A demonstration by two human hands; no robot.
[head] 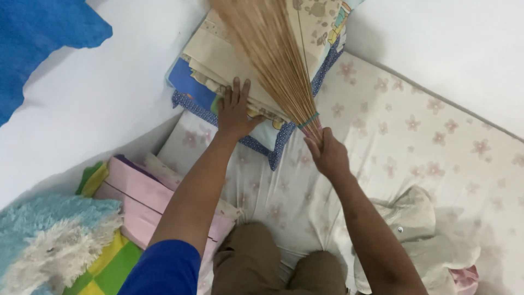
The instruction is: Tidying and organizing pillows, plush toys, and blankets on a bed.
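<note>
Knees in brown trousers rest on the floral mattress; my right hand grips the stick broom over the pillows, left hand flat on them.

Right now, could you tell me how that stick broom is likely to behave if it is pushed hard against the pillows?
The broom will probably flex: it is a fan of thin loose sticks, bound only near the right hand. It looks light for its size, held in one hand. The pillows seem soft and may shift, though the left hand presses on them.
</note>
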